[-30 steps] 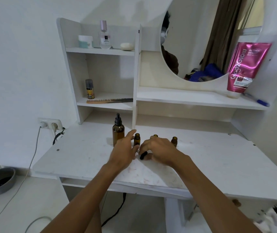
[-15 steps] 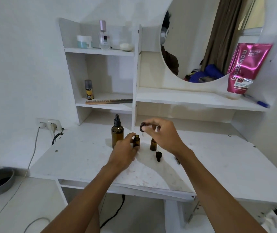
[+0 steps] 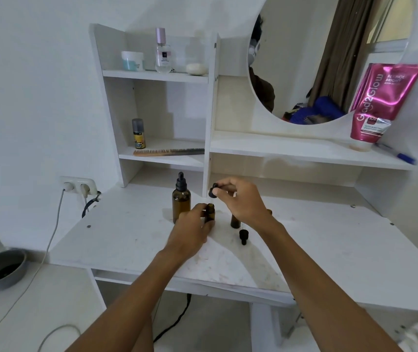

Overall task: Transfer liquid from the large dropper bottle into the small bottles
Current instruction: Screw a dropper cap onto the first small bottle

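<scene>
The large amber dropper bottle (image 3: 181,201) with a black dropper cap stands upright at the back of the white desk (image 3: 329,245). Just right of it, my left hand (image 3: 190,233) grips a small amber bottle (image 3: 210,212) whose neck is uncapped. My right hand (image 3: 243,199) holds a small black dropper cap (image 3: 213,191) in the air above that bottle. A second small amber bottle (image 3: 235,221) stands partly hidden behind my right hand. Another black dropper cap (image 3: 243,236) lies on the desk in front of it. A third small bottle is mostly hidden behind my right wrist.
Shelves rise behind the desk with a comb (image 3: 168,151), a small spray can (image 3: 138,133), a perfume bottle (image 3: 162,53) and a jar (image 3: 132,60). A pink tube (image 3: 378,102) and a pen (image 3: 400,156) rest under the round mirror. A grey bowl (image 3: 0,269) sits on the floor at left.
My right hand lifted a black dropper cap off the small bottle and raised it. My left hand closed on that small bottle. Another dropper cap now lies on the desk.
</scene>
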